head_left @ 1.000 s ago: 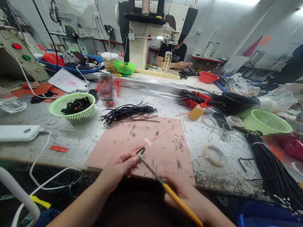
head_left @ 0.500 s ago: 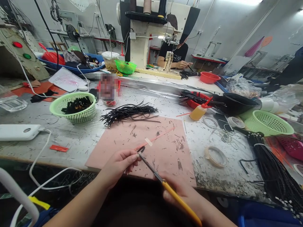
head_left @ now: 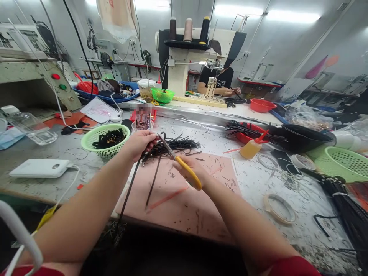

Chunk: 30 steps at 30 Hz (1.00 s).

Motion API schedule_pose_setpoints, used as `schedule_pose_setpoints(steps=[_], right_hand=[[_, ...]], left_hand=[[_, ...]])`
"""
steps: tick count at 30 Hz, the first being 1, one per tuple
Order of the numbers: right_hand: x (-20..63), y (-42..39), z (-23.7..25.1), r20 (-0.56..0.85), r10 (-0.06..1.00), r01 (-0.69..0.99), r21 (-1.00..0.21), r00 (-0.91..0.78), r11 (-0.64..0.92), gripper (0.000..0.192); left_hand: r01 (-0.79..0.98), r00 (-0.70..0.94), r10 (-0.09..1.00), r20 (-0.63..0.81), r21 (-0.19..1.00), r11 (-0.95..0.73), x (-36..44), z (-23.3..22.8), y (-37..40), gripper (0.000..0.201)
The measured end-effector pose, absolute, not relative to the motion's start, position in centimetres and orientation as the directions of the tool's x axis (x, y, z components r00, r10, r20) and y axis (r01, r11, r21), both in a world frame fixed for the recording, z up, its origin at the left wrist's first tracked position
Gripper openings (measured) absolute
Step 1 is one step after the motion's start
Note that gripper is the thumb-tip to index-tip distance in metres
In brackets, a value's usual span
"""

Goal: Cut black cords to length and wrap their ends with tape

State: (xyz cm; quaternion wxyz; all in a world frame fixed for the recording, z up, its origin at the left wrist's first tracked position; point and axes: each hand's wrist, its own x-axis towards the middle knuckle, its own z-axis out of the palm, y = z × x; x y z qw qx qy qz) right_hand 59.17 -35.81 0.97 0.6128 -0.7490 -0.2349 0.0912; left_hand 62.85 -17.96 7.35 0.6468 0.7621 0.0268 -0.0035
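My left hand [head_left: 138, 142] is raised over the table and pinches a long black cord [head_left: 152, 181] that is folded at the top, with both ends hanging down toward the pink mat [head_left: 186, 207]. My right hand [head_left: 190, 172] grips a yellow-handled tool [head_left: 184, 165] whose metal tip points at the cord's fold near my left fingers. Behind the hands a pile of black cords [head_left: 175, 146] lies on the table.
A green basket [head_left: 105, 138] of black pieces and a white power bank [head_left: 40, 168] are at left. A yellow glue bottle [head_left: 253, 146], tape rings [head_left: 279, 207], a black bowl [head_left: 299, 135] and another green basket [head_left: 342, 163] stand at right. A person sits at a sewing machine [head_left: 201, 57] across the table.
Both hands rose from the near edge of the mat to above it. The cord now hangs at full length from my left hand, and the camera tilted upward.
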Motion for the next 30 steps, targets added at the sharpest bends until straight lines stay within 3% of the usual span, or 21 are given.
schedule_pose_setpoints(steps=[5, 7, 9, 11, 13, 14, 16, 22, 27, 30], right_hand=[[60.5, -35.9, 0.3, 0.051, 0.364, 0.101, -0.988, 0.93, -0.12, 0.032], [60.2, -36.9, 0.2, 0.009, 0.305, 0.067, -0.982, 0.952, -0.177, 0.034], [59.6, -38.2, 0.1, -0.015, 0.233, 0.048, -0.963, 0.972, -0.264, 0.036], [58.9, -39.4, 0.1, -0.042, 0.169, 0.019, -0.94, 0.985, -0.341, 0.04], [58.3, -40.4, 0.1, -0.082, 0.123, -0.028, -0.921, 0.989, -0.388, 0.043], [58.1, -40.8, 0.1, -0.101, 0.106, -0.051, -0.915, 0.989, -0.401, 0.045], [57.6, -41.3, -0.1, -0.126, 0.095, -0.073, -0.898, 0.987, -0.433, 0.047], [55.8, -42.2, -1.4, -0.074, 0.143, 0.019, -0.828, 0.987, -0.56, 0.043], [54.3, -42.5, -1.6, -0.042, 0.172, 0.076, -0.775, 0.984, -0.627, 0.04], [53.9, -42.7, -1.6, -0.034, 0.173, 0.084, -0.774, 0.984, -0.628, 0.036]], left_hand=[[0.046, 0.996, 0.089, -0.02, 0.953, -0.298, 66.3, 7.6, -17.2, 0.014], [0.034, 0.993, 0.116, 0.007, 0.934, -0.355, 66.0, 7.1, -16.6, 0.014], [0.02, 0.994, 0.1, 0.037, 0.856, -0.516, 64.7, 6.1, -16.1, 0.017], [-0.015, 1.0, -0.013, 0.007, 0.547, -0.837, 63.1, 4.4, -15.9, 0.02], [-0.139, 0.989, -0.145, -0.007, 0.238, -0.961, 61.7, 2.3, -16.2, 0.017], [-0.179, 0.984, -0.179, 0.014, 0.11, -0.978, 61.3, 1.4, -16.4, 0.016], [-0.201, 0.978, -0.2, 0.056, 0.023, -0.979, 61.1, 0.0, -16.8, 0.019], [-0.254, 0.943, -0.268, 0.199, -0.094, -0.963, 63.8, 0.0, -17.5, 0.031], [-0.416, 0.875, -0.444, 0.193, -0.168, -0.894, 64.8, 0.1, -16.8, 0.029], [-0.451, 0.855, -0.48, 0.195, -0.179, -0.875, 64.4, -0.5, -16.0, 0.029]])
